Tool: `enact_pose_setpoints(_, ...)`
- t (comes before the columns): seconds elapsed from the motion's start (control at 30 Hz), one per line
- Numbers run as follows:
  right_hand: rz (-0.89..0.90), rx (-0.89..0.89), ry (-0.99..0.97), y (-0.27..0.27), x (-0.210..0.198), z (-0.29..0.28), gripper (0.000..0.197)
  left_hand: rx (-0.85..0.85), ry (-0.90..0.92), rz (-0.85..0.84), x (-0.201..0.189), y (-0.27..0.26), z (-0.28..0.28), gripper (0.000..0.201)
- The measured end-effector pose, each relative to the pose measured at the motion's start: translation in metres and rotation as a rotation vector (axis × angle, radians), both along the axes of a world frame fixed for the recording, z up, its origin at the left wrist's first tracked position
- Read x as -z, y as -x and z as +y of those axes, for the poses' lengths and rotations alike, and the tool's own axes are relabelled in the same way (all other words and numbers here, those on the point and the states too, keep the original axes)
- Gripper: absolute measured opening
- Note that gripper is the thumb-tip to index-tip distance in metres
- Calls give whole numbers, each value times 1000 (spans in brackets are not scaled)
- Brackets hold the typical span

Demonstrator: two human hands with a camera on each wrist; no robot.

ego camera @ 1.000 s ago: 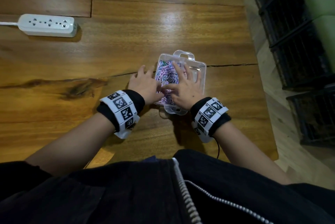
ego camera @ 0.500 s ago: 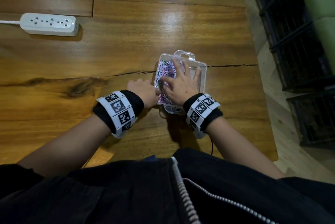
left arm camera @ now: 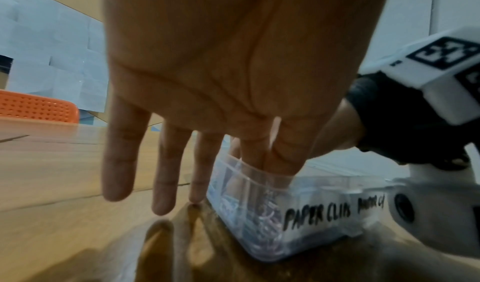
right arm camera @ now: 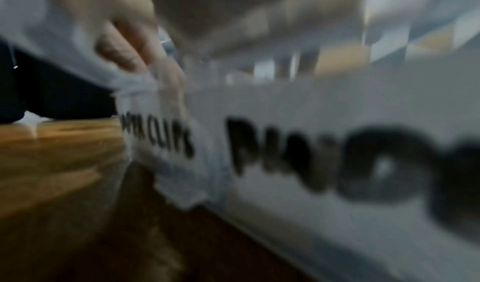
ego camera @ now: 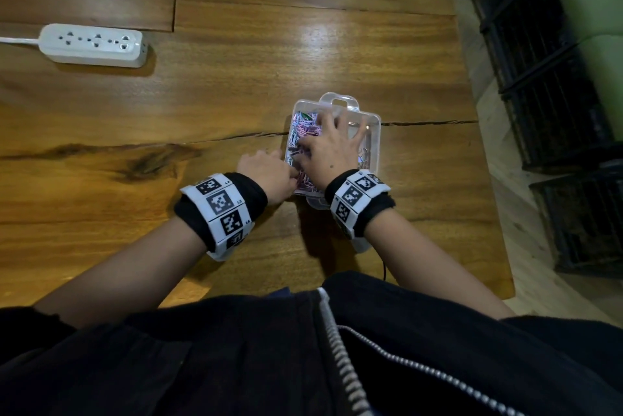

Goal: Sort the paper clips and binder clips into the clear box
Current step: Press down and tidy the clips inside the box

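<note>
The clear box [ego camera: 372, 119] sits on the wooden table, its left compartment heaped with pastel paper clips [ego camera: 303, 132]. My right hand [ego camera: 333, 142] lies spread over the box with straight fingers resting on the contents. My left hand [ego camera: 286, 173] is at the box's near-left corner. In the left wrist view its thumb and index finger [left arm camera: 270, 163] dip into the paper clip compartment, and the other fingers hang straight outside the wall. The box wall [left arm camera: 324, 214] bears handwritten labels. The right wrist view shows that wall [right arm camera: 311, 122] very close and blurred. Binder clips are hidden under my right hand.
A white power strip [ego camera: 92, 46] lies at the far left of the table. A long crack runs across the wood behind the box. The table's right edge [ego camera: 485, 179] is close, with black wire crates [ego camera: 556, 78] beyond it. An orange perforated object [left arm camera: 36, 109] stands far off.
My left hand has drawn back from the top of the clips to the box's near-left corner. My right hand has slid further over the box and stays spread flat.
</note>
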State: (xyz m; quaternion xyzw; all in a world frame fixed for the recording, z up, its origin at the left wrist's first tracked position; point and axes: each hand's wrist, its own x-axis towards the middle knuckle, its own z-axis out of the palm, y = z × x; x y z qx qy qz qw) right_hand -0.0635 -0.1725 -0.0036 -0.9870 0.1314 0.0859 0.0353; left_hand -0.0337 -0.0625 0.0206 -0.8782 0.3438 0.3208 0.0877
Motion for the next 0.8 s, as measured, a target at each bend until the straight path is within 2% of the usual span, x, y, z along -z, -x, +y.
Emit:
enact_pose_setpoints(0.13,3,-99,1,-1,4,7,25,-8,24,14,-2,0,2,38)
enact_pose_setpoints(0.4,38,-130,-127,-6,6,7,24,-113,210,-8,5,3,9,33)
enact_pose_setpoints(0.53,23,-109,-256,-8,5,5,24,-172,296,-52,4,3,11,27)
enact_pose_setpoints(0.7,-119,32,-482,-2,1,-5,19,-256,430,-129,0,-6,10,27)
enact_pose_setpoints(0.8,-235,63,-495,6,-4,-12,17,-226,355,-169,1,-14,0,32)
